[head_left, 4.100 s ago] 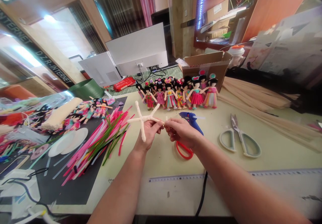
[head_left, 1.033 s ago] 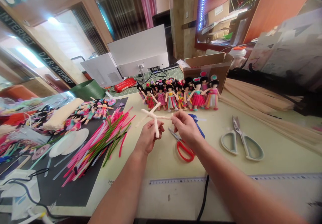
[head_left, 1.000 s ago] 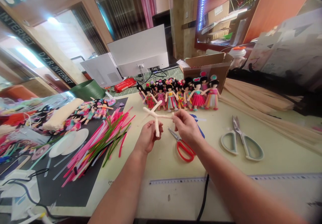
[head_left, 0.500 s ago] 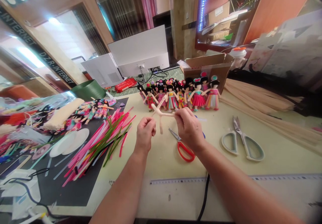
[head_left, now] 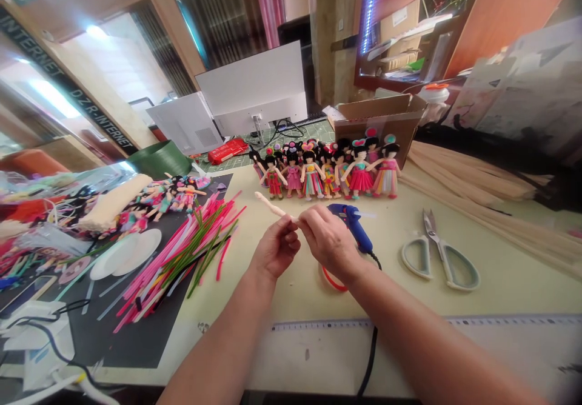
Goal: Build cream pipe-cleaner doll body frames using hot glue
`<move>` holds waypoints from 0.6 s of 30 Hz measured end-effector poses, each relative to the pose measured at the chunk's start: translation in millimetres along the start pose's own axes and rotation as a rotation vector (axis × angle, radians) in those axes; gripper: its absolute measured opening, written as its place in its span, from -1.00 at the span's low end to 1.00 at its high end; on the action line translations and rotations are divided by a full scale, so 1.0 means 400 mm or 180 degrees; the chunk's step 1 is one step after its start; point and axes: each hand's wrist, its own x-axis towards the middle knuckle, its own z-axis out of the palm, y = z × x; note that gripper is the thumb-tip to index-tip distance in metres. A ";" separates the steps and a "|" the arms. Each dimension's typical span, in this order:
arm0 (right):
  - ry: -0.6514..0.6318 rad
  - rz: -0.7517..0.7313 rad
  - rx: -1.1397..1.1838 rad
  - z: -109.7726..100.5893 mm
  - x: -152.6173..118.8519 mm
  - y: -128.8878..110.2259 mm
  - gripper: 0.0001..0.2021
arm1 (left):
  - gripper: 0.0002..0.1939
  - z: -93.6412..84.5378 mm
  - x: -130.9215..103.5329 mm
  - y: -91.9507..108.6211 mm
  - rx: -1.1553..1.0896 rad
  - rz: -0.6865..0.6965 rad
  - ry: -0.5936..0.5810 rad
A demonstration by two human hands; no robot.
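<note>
Pale table (head_left: 386, 299) filling the scene, white monitor (head_left: 252, 83) standing at the back, and nearer in, a tight row of dolls (head_left: 313, 177)! Pink, green and black stems (head_left: 182, 259) sprawl on the left; over on the right, grey scissors (head_left: 431, 234) lie open. Now the right hand (head_left: 330, 235): back turned upward, fingers bunched in a close pinch, glue gun (head_left: 359, 229) just beyond. Left hand (head_left: 278, 248) meets it, fingers curled, thumb and forefinger nipping narrow. And there, gripped by both above mid-table, the cream stick (head_left: 269, 204): slim, slanting up leftward, lumpy at its free tip, the other end hidden by fingers.
</note>
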 end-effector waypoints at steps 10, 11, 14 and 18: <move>0.0001 0.0084 -0.0011 -0.009 0.007 -0.005 -0.78 | -0.84 0.005 -0.006 -0.001 0.0084 0.0209 0.0136; 0.0013 0.0093 -0.0025 -0.009 0.007 -0.005 -0.78 | -0.83 0.006 -0.006 -0.001 0.0136 0.0256 0.0130; 0.0047 0.0191 0.0012 -0.008 0.009 -0.004 -0.79 | -0.78 0.006 -0.007 -0.002 0.0349 0.0416 0.0092; 0.0130 0.0440 0.0259 -0.008 0.010 -0.005 -0.81 | -0.74 0.006 -0.007 -0.003 0.0632 0.0664 0.0036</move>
